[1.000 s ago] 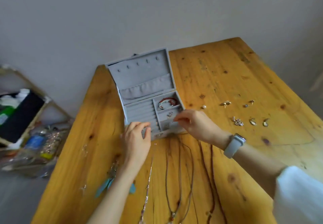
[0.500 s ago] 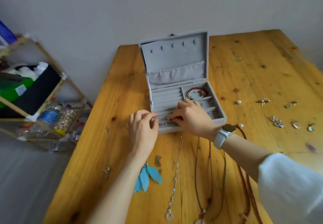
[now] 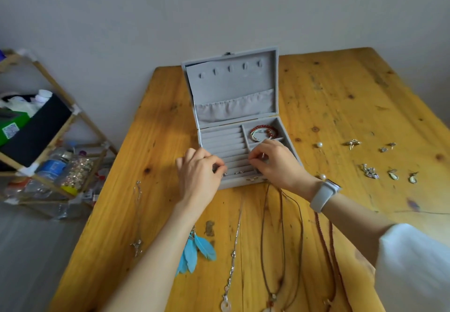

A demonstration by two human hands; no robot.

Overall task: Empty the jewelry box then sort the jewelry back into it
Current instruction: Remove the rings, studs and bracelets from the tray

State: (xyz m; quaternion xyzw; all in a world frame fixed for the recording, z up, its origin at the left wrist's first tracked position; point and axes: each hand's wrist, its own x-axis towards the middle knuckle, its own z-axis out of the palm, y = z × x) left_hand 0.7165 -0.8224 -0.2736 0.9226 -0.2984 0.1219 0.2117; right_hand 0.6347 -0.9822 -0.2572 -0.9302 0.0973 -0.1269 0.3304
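Both your hands reach forward, close together, fingers curled and backs up.

Your left hand (image 3: pixel 198 177) comes in from the lower left on a bare forearm, its fingers bent under with the tips tucked out of sight beneath the knuckles. Your right hand (image 3: pixel 276 163) comes in from the lower right, thumb and forefinger brought together in a pinch; what they hold is too small to tell. Your right wrist bends slightly inward, and the upper arm wears a white sleeve (image 3: pixel 414 270).

Wooden tabletop (image 3: pixel 341 107) carrying open jewelry box (image 3: pixel 233 97); necklaces (image 3: pixel 280 238) just in front, earrings (image 3: pixel 370 171) well right of it.
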